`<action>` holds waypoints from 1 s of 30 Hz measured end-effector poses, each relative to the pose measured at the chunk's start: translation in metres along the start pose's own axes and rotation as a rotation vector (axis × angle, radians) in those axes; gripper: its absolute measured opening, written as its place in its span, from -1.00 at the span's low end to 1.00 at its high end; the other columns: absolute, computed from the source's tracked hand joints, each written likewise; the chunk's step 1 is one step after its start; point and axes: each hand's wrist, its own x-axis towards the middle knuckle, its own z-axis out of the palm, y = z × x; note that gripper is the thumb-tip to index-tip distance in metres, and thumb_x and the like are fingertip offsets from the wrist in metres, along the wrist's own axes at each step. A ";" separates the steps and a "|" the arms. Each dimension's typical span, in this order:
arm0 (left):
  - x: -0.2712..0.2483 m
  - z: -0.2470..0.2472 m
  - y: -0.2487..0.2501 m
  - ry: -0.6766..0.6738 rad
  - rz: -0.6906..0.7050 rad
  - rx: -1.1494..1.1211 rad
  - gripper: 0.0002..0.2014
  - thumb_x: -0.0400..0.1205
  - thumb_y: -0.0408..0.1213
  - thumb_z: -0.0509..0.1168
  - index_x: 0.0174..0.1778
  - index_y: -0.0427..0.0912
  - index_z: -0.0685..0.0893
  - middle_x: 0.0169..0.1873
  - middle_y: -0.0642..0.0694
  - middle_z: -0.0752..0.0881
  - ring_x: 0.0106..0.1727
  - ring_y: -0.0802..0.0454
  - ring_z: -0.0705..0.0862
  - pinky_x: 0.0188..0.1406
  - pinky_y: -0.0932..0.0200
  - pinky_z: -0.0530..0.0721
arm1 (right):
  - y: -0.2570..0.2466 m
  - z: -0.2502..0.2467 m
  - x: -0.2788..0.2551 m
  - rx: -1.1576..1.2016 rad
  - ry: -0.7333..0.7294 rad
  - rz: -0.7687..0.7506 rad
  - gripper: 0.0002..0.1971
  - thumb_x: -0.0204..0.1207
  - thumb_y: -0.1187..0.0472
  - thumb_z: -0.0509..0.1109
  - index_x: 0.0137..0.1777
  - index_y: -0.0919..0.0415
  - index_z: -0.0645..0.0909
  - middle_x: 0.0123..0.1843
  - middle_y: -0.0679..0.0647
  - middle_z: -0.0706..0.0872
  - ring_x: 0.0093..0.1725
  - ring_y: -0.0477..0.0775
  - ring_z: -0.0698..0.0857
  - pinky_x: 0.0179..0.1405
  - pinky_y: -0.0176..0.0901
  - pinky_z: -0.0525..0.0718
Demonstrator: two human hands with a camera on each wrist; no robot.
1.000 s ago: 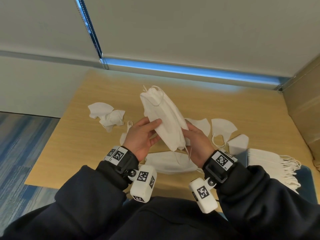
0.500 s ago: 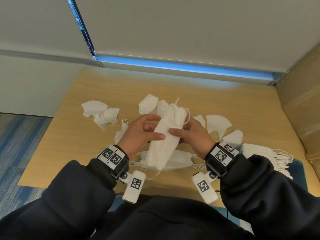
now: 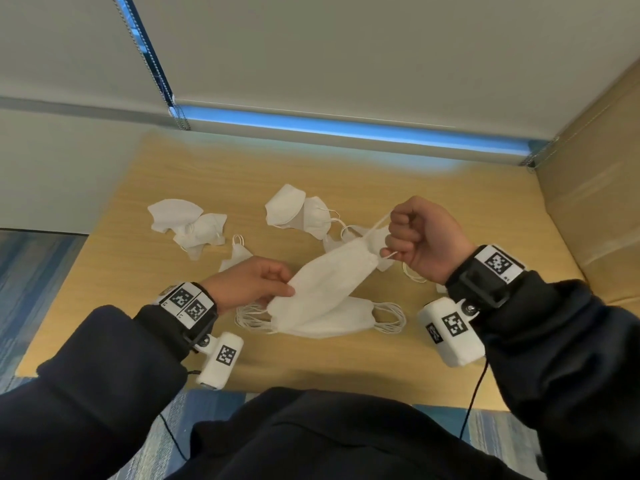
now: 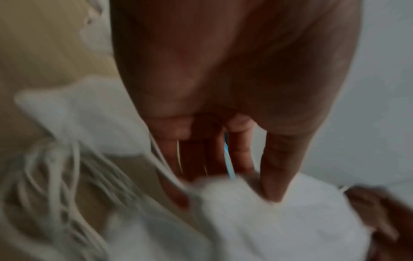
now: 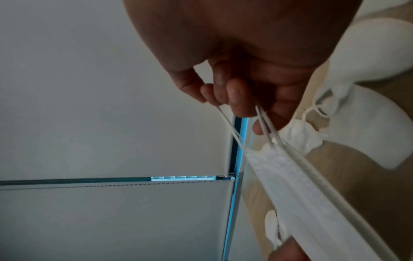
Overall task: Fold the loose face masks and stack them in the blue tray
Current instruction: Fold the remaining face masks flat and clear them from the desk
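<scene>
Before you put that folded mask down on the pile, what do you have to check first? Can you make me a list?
1. Mask folded flat: ok, the held mask looks flat and narrow.
2. Left hand grips its near end: ok.
3. Right hand has the ear loops: ok, its fingers pinch them at the far end.
4. Pile ready underneath: ok, the folded stack lies on the table just below.
5. Blue tray within reach: cannot tell, no tray shows in these views.
6. More masks left to fold: not ok yet, loose masks lie farther back.
</scene>
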 end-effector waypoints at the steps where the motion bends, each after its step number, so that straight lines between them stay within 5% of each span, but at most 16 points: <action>1: -0.001 -0.004 -0.003 -0.061 -0.025 0.082 -0.96 0.68 -0.42 0.41 0.01 -0.25 0.74 -0.24 -0.12 0.83 -0.31 0.05 0.75 -0.31 0.23 0.66 | -0.005 -0.004 -0.001 -0.036 0.016 -0.029 -0.68 0.64 0.22 0.19 -0.38 0.10 0.35 -0.51 -0.04 0.12 -0.51 0.01 0.14 -0.34 -0.06 0.60; 3: -0.006 -0.013 -0.013 -0.171 -0.076 0.189 -0.97 0.70 -0.42 0.38 0.00 -0.25 0.71 -0.29 -0.18 0.80 -0.42 0.04 0.65 -0.49 0.27 0.51 | -0.013 -0.014 -0.003 -0.084 0.051 -0.047 -0.70 0.65 0.22 0.21 -0.36 0.11 0.36 -0.51 -0.04 0.12 -0.50 0.02 0.12 -0.37 -0.07 0.52; 6: -0.014 -0.022 -0.027 -0.176 -0.075 0.128 -0.90 0.65 -0.35 0.47 0.03 -0.28 0.77 -0.33 -0.17 0.74 -0.45 0.07 0.55 -0.48 0.26 0.44 | -0.016 -0.031 -0.008 -0.118 0.091 -0.011 -0.69 0.64 0.23 0.18 -0.37 0.10 0.33 -0.52 -0.04 0.10 -0.47 0.04 0.06 -0.43 -0.10 0.44; 11: -0.008 -0.018 -0.025 -0.009 0.031 0.075 -0.45 0.35 0.19 0.62 0.22 0.06 0.78 0.03 -0.06 0.83 -0.03 0.03 0.80 -0.13 0.13 0.73 | -0.011 -0.033 -0.022 -0.179 0.102 0.014 -0.68 0.63 0.27 0.17 -0.39 0.12 0.32 -0.48 -0.02 0.07 -0.44 0.06 0.01 -0.51 -0.13 0.34; 15: 0.021 0.012 0.000 -0.002 0.128 0.266 -0.42 0.53 -0.07 0.59 0.48 0.12 0.60 0.25 0.08 0.71 0.24 0.14 0.71 0.35 0.09 0.67 | -0.028 -0.008 -0.033 -0.328 0.022 -0.053 -0.67 0.64 0.30 0.16 -0.39 0.13 0.31 -0.44 0.03 0.04 -0.44 0.08 0.02 -0.49 -0.10 0.30; 21: 0.064 0.072 0.029 -0.091 0.152 0.591 -0.10 0.42 -0.06 0.67 0.66 -0.02 0.40 0.56 -0.02 0.50 0.53 0.01 0.49 0.54 0.06 0.45 | -0.056 0.029 -0.052 -0.502 -0.171 -0.099 -0.66 0.68 0.30 0.13 -0.38 0.14 0.35 -0.41 0.08 0.04 -0.45 0.10 0.06 -0.50 -0.15 0.43; 24: 0.078 0.098 0.041 -0.088 0.185 0.468 -0.19 0.46 -0.13 0.65 0.62 -0.04 0.46 0.50 -0.03 0.59 0.48 -0.02 0.54 0.50 0.02 0.48 | -0.074 0.039 -0.061 -0.540 -0.219 -0.129 -0.65 0.69 0.29 0.12 -0.38 0.13 0.35 -0.42 0.08 0.03 -0.45 0.10 0.05 -0.48 -0.14 0.42; 28: 0.083 0.098 0.047 -0.038 0.218 0.143 -0.74 0.59 -0.26 0.54 0.18 -0.17 0.78 -0.01 -0.03 0.84 0.09 -0.06 0.78 0.24 -0.04 0.69 | -0.101 0.037 -0.075 -0.551 -0.190 -0.200 -0.66 0.66 0.25 0.13 -0.40 0.11 0.35 -0.44 0.04 0.03 -0.45 0.09 0.03 -0.48 -0.12 0.38; 30: 0.075 0.084 0.045 -0.033 0.209 0.040 -0.84 0.61 -0.30 0.52 0.06 -0.27 0.80 -0.13 -0.12 0.87 -0.06 -0.07 0.84 0.09 0.02 0.80 | -0.110 0.027 -0.079 -0.541 -0.135 -0.228 -0.66 0.66 0.24 0.12 -0.40 0.10 0.34 -0.44 0.03 0.03 -0.44 0.09 0.01 -0.49 -0.13 0.36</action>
